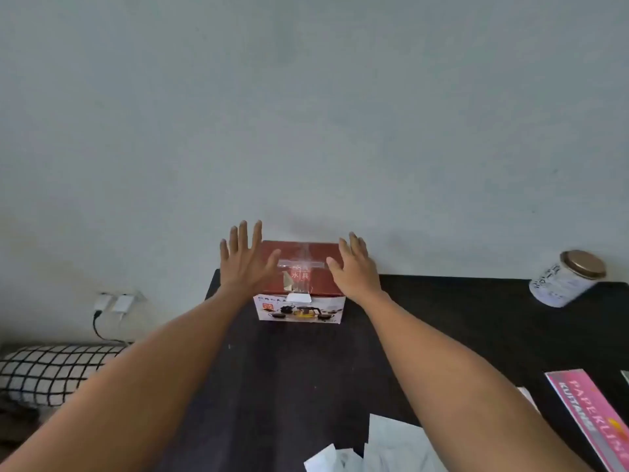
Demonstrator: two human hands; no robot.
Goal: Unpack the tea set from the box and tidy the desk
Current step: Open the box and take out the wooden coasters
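Observation:
A tea set box stands at the far edge of the dark desk, against the wall. Its lid is dark red, sealed with a cross of clear tape, and its front face shows a picture of a teapot and cups. My left hand is stretched out at the box's left side, fingers spread, holding nothing. My right hand is at the box's right side, also spread and holding nothing. Whether either palm touches the box cannot be told.
A white jar with a gold lid stands at the desk's far right. A pink printed sheet and white papers lie near the front. To the left, off the desk, are a checked pillow and wall chargers.

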